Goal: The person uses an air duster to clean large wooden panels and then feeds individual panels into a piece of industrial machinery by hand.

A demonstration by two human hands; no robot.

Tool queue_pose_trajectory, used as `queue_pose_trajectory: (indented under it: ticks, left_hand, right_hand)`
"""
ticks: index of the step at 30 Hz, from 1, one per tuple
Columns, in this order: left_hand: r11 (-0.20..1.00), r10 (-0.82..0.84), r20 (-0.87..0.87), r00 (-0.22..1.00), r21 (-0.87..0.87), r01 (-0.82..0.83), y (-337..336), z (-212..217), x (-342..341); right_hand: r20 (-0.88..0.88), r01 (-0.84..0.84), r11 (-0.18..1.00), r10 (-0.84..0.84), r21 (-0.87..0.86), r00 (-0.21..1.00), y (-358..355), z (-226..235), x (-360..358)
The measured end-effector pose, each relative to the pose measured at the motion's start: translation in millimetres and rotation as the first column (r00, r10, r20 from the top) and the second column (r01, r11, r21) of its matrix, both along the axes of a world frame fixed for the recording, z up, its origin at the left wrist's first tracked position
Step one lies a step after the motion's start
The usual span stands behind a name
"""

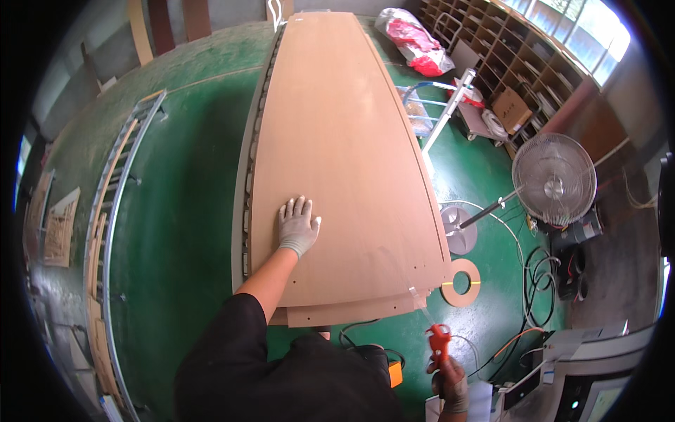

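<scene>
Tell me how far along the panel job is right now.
Done: long wooden panels lie stacked on the bench, the top one sitting almost square on those under it. In hand: the gloved left hand presses flat on the top panel, while the right hand grips an orange air gun just off the near corner. What is left cannot be told.

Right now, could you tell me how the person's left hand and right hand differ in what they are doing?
The left hand lies flat, fingers spread, on the long wooden panel; the right hand is closed around an orange air blow gun. The left hand reaches out over the panel; the right hand stays low, off the panel's near corner. Both wear grey work gloves.
</scene>
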State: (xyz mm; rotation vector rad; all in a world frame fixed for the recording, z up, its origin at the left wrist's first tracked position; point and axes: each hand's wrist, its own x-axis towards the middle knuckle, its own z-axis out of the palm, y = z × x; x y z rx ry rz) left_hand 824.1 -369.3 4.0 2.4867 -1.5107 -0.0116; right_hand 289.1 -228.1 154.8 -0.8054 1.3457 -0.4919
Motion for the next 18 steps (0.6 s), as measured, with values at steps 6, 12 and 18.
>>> queue_pose_trajectory:
  ticks: [6, 12, 18]
  left_hand:
    - [0.994, 0.106, 0.033, 0.994, 0.025, -0.107, -43.3, 2.0, -24.3]
    - [0.994, -0.107, 0.003, 0.994, 0.017, 0.107, -105.0, 12.6, -80.1]
    - [0.989, -0.121, -0.007, 0.993, 0.087, 0.121, -118.8, 19.6, -75.7]
  right_hand:
    - [-0.048, -0.008, 0.979, -0.002, -0.204, 0.999, -154.5, -15.4, 13.6]
    - [0.053, -0.04, 0.973, 0.054, -0.229, 0.997, -359.4, -58.3, 76.4]
    - [0.07, -0.164, 0.965, 0.182, -0.206, 0.981, -534.3, -96.3, 229.8]
